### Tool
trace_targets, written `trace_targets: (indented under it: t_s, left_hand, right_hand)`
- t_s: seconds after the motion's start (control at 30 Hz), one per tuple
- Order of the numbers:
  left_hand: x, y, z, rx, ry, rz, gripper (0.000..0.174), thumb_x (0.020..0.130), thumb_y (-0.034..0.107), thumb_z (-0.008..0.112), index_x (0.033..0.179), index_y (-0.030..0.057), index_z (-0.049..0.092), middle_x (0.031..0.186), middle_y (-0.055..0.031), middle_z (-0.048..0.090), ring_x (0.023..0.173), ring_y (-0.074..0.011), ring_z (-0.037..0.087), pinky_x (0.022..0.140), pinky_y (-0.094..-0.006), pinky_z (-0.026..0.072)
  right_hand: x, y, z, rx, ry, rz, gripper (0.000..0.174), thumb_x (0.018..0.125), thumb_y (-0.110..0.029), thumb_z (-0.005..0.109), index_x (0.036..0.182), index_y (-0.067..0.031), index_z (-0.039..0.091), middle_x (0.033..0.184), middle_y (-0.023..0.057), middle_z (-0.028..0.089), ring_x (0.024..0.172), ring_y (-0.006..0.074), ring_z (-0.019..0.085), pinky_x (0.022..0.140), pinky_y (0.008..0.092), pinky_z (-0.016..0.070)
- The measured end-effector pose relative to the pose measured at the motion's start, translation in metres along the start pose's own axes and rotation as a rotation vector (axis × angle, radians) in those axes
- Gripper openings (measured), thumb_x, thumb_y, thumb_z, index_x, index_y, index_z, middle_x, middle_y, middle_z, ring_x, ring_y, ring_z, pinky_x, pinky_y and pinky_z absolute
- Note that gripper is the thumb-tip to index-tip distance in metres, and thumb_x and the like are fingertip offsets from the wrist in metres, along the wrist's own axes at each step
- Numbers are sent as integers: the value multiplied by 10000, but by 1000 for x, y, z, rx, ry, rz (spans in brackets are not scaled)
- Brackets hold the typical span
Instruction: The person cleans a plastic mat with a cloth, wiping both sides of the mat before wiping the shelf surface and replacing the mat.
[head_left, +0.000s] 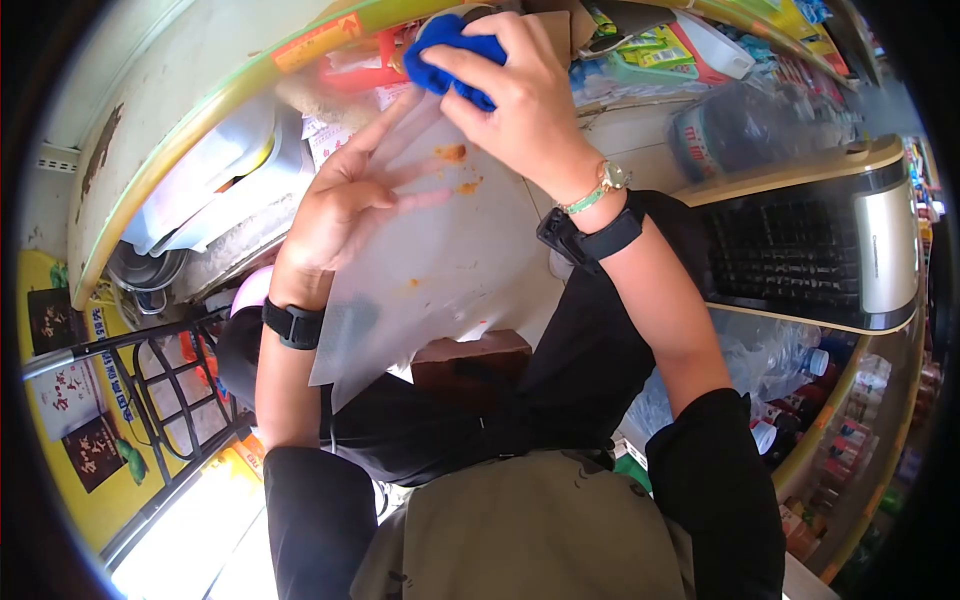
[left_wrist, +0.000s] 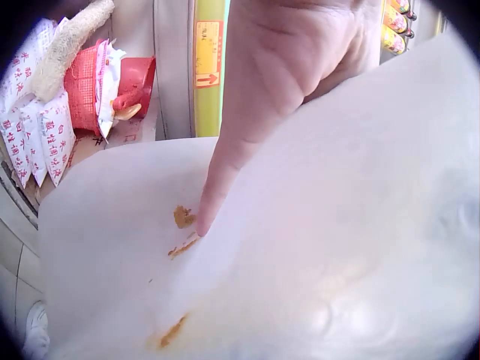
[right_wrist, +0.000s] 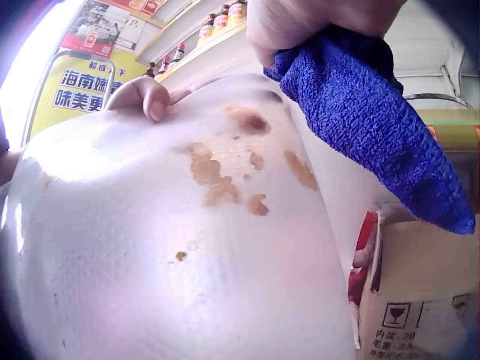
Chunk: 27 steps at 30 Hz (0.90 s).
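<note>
My left hand (head_left: pixel 335 210) holds up a translucent plastic sheet (head_left: pixel 440 255), thumb on the near face and fingers showing through from behind. Orange-brown stains (head_left: pixel 452 153) mark the sheet, and in the right wrist view several brown patches (right_wrist: pixel 214 176) spread below the left thumb (right_wrist: pixel 155 105). A bunched blue towelling cloth (head_left: pixel 455 60) is gripped by my right hand (head_left: pixel 530 105) at the sheet's top end. In the right wrist view the cloth (right_wrist: pixel 375 127) hangs beside the sheet's edge. One left finger (left_wrist: pixel 206 217) reaches to a stain (left_wrist: pixel 184 217) in the left wrist view.
A wooden-edged shelf (head_left: pixel 180 190) curves close over the left hand. To the right stand a large water bottle (head_left: pixel 735 130) and a black-and-silver appliance (head_left: pixel 800 245). A red basket (left_wrist: pixel 84 90) with white packets is at upper left in the left wrist view. A carton (right_wrist: pixel 416 292) stands near the cloth.
</note>
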<state>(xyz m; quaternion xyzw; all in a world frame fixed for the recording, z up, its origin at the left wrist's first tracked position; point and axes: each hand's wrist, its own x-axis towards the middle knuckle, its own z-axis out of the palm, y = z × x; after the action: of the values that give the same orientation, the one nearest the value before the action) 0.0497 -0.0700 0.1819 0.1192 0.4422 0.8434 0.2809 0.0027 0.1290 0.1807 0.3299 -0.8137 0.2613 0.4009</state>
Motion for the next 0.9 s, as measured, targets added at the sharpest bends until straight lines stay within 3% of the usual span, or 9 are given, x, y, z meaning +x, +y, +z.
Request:
trace_targets:
  t_s: [0.07, 0.13, 0.23, 0.33, 0.43, 0.53, 0.67, 0.8, 0.9]
  left_hand:
    - [6, 3, -1, 30, -17, 5, 919, 636, -131, 409, 1505, 52, 174, 1543, -185, 195, 1329, -437, 356, 1042, -585, 355]
    - [6, 4, -2, 10, -9, 27, 863, 672, -125, 392, 1498, 40, 201, 1527, -160, 251, 1308, -372, 414, 1040, -533, 391]
    - [4, 0, -13, -31, -5, 46, 862, 667, -127, 383, 1496, 40, 212, 1523, -164, 263, 1315, -357, 413, 1045, -513, 392]
    - [-1, -3, -13, 23, 28, 53, 865, 659, -140, 375, 1492, 32, 221, 1518, -168, 275, 1323, -355, 405, 1045, -510, 392]
    - [-9, 7, 1, 155, -14, 40, 915, 614, -137, 395, 1493, 15, 189, 1537, -192, 208, 1318, -434, 379, 1036, -579, 369]
    - [-15, 12, 12, 76, -44, -4, 868, 646, -155, 373, 1485, 14, 227, 1514, -171, 284, 1327, -370, 397, 1045, -528, 382]
    - [-17, 21, 0, -28, -40, 33, 886, 640, -159, 371, 1491, 40, 226, 1527, -173, 250, 1325, -402, 386, 1045, -566, 367]
    - [-18, 28, -5, -94, 39, 139, 912, 635, -164, 378, 1498, 88, 223, 1530, -171, 223, 1344, -431, 336, 1031, -644, 340]
    - [-17, 24, 0, -111, 104, 160, 926, 624, -141, 396, 1500, 93, 209, 1512, -177, 249, 1349, -427, 324, 1040, -653, 327]
  right_hand:
    - [5, 9, -2, 0, 90, 81, 309, 648, -131, 732, 953, -163, 702, 956, 66, 530, 896, 277, 519, 778, 382, 477]
    - [6, 11, -3, -2, 118, 87, 303, 655, -139, 727, 957, -162, 703, 961, 65, 536, 907, 281, 525, 782, 388, 480]
    - [10, 0, -6, 117, 57, -68, 314, 648, -147, 728, 959, -169, 702, 968, 60, 546, 898, 271, 537, 774, 381, 491]
    - [4, -12, 3, 67, -42, -84, 309, 649, -147, 732, 955, -171, 700, 970, 54, 551, 901, 264, 540, 780, 372, 491]
    - [8, 10, 2, 86, 48, 29, 284, 672, -148, 733, 954, -147, 701, 975, 80, 556, 910, 274, 542, 791, 380, 477]
    - [8, 25, -3, 158, 149, 111, 273, 689, -129, 729, 960, -103, 715, 943, 91, 565, 886, 277, 557, 786, 365, 473]
    - [5, 10, -5, 715, 209, 485, 264, 727, -71, 697, 990, -80, 718, 932, 91, 590, 890, 227, 610, 808, 310, 489]
    - [0, 4, -12, 554, 133, 402, 268, 720, -62, 690, 987, -75, 719, 947, 91, 596, 911, 235, 611, 819, 318, 491]
    - [-1, -7, -21, 502, 27, 162, 281, 701, -56, 678, 978, -85, 718, 955, 87, 592, 911, 244, 596, 826, 330, 484]
